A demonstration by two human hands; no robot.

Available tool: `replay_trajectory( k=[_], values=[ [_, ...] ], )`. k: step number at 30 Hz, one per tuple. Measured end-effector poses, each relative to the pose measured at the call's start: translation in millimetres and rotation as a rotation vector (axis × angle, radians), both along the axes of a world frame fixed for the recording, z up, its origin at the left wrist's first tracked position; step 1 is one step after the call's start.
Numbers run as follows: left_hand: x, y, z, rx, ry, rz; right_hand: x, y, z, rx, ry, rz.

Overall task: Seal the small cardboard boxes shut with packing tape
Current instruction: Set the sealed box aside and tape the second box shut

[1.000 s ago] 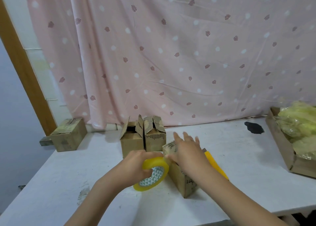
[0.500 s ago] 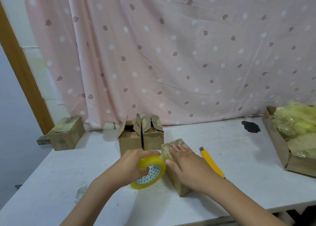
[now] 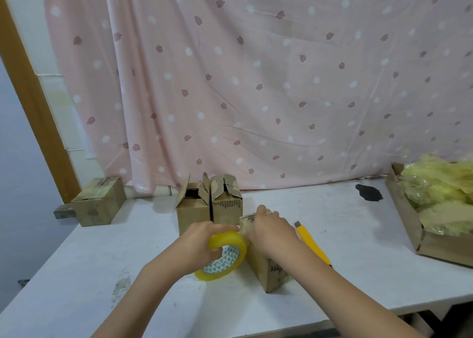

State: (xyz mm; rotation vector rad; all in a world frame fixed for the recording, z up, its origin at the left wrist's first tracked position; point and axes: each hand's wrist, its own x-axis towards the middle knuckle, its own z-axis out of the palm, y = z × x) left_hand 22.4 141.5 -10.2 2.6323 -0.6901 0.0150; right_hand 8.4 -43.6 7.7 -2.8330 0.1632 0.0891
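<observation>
With our left hand [image 3: 198, 245] curled round the tape roll [image 3: 221, 257] and our right hand [image 3: 272, 232] pressing flat on the small box [image 3: 268, 271] at the table's [image 3: 358, 273] front, we judge the cardboard light, easily crushed, best steadied from above.

Yellow tape roll [image 3: 231, 240]; pink leaf-print curtain [image 3: 256, 82]

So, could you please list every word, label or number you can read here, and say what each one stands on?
Nothing can be read.
Box under the right hand: dark print on its side, too blurred.
Closed box at far left: dark marks on top, too blurred.
Tape roll: only a green triangle pattern on its core, no words.
Yellow utility knife: no text visible.
</observation>
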Motion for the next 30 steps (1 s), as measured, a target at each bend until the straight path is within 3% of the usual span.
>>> replay_trajectory(
  k=[7, 11, 17, 24, 27, 30],
  values=[
    [-3.6, 10.7, -1.6, 0.045, 0.018, -0.005, 18.3, 9.7, 12.7, -0.016, 0.107, -0.174],
    [-3.5, 17.2, -1.0, 0.078, 0.038, 0.004, 21.2, 2.8, 30.5, -0.049, 0.249, -0.068],
    [-9.1, 21.7, 12.4, 0.103, 0.052, -0.052, 16.5, -15.3, 40.4, 0.124, 0.263, -0.079],
    [-8.9, 18.5, 36.6, 0.221, 0.076, -0.075, 6.4, -35.2, 36.1, 0.495, 0.245, -0.108],
    [-12.6, 21.1, 34.4, 0.301, 0.126, -0.071, 5.0, -44.4, 31.6, 0.568, 0.248, -0.123],
    [-17.2, 20.9, 30.6, 0.251, 0.120, -0.083, 8.6, -49.1, 27.9, 0.605, 0.238, -0.139]
  ],
)
